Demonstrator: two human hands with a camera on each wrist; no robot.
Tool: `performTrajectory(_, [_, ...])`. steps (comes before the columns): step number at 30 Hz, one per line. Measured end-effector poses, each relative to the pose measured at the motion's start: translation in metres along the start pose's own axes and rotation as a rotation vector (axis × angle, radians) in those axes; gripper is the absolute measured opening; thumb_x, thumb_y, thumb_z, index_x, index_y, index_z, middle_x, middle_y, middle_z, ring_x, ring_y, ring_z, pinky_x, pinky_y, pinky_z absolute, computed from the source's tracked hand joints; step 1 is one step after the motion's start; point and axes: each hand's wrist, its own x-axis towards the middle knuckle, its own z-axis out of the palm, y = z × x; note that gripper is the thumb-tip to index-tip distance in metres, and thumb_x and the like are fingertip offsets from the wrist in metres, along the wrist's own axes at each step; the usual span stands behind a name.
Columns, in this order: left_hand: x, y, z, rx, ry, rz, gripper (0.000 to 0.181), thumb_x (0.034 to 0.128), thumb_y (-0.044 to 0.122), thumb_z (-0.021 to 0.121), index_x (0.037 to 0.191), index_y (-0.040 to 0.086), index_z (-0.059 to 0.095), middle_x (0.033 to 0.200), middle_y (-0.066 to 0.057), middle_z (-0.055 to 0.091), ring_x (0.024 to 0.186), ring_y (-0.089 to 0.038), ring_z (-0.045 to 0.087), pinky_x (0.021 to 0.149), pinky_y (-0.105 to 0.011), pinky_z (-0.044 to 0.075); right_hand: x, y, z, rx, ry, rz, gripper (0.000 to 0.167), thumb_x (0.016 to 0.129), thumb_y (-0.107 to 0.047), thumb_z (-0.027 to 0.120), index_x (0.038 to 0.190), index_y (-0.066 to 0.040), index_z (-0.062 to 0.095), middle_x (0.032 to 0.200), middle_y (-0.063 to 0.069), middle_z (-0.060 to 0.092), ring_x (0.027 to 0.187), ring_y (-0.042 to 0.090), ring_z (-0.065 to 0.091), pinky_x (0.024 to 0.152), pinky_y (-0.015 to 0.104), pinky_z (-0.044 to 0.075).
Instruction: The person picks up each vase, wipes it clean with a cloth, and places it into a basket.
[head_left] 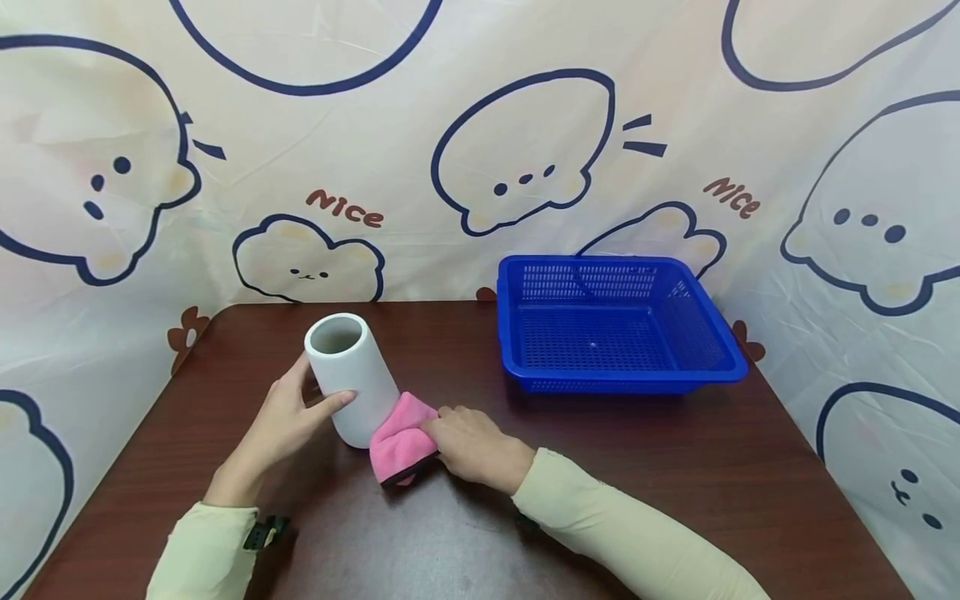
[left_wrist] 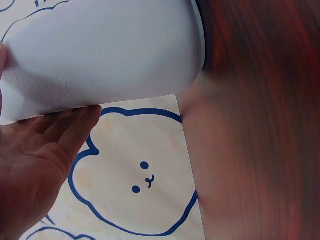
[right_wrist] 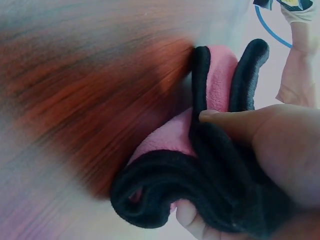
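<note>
A smooth white ceramic vase [head_left: 358,379], open at the top, stands on the left part of the table. My left hand [head_left: 281,417] grips it from the left, thumb across the front and the other fingers behind. In the left wrist view, the fingers lie along the vase wall [left_wrist: 115,50]. At the vase's lower right side is a bunched pink and black cloth [head_left: 405,437]. My right hand [head_left: 472,442] pinches this cloth and holds it against the vase. In the right wrist view, black folds of the cloth [right_wrist: 155,175] partly hide the fingers.
A blue plastic basket [head_left: 622,379] with perforated walls stands at the back right of the dark wood table [head_left: 585,533]. Behind and beside the table hangs a pale curtain [head_left: 405,150] printed with cartoon bears.
</note>
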Motion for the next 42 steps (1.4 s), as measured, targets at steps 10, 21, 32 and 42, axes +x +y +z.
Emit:
performTrajectory(10, [0.000, 0.001, 0.000, -0.003, 0.000, 0.001, 0.079, 0.0916, 0.033, 0.076, 0.154, 0.013, 0.032, 0.143, -0.021, 0.054, 0.127, -0.043, 0.057, 0.100, -0.061, 0.050, -0.004, -0.004, -0.003, -0.040, -0.085, 0.032, 0.015, 0.098, -0.016, 0.062, 0.107, -0.023, 0.072, 0.097, 0.003, 0.069, 0.087, 0.021, 0.065, 0.071, 0.033, 0.054])
performTrajectory(21, [0.001, 0.000, -0.001, 0.003, 0.012, 0.019, 0.077, 0.0920, 0.030, 0.076, 0.154, 0.013, 0.033, 0.143, -0.020, 0.054, 0.127, -0.041, 0.058, 0.100, -0.059, 0.050, -0.006, 0.003, 0.003, -0.046, -0.015, -0.017, 0.022, 0.095, -0.025, 0.068, 0.117, -0.024, 0.070, 0.098, 0.001, 0.070, 0.087, 0.020, 0.066, 0.070, 0.033, 0.053])
performTrajectory(32, [-0.002, 0.005, -0.002, -0.001, 0.002, 0.008, 0.079, 0.0910, 0.027, 0.077, 0.155, 0.014, 0.033, 0.144, -0.021, 0.054, 0.126, -0.042, 0.059, 0.099, -0.058, 0.052, -0.010, 0.012, 0.007, -0.005, 0.069, -0.069, 0.033, 0.089, -0.025, 0.077, 0.116, -0.020, 0.058, 0.094, 0.001, 0.068, 0.084, 0.020, 0.067, 0.066, 0.031, 0.051])
performTrajectory(42, [-0.001, 0.001, -0.001, 0.000, 0.014, 0.011, 0.077, 0.0916, 0.032, 0.076, 0.154, 0.013, 0.034, 0.142, -0.020, 0.055, 0.125, -0.039, 0.059, 0.100, -0.059, 0.051, -0.017, 0.016, 0.003, 0.042, 0.072, -0.068, 0.046, 0.088, -0.023, 0.078, 0.131, -0.026, 0.063, 0.095, 0.001, 0.067, 0.087, 0.019, 0.065, 0.072, 0.030, 0.054])
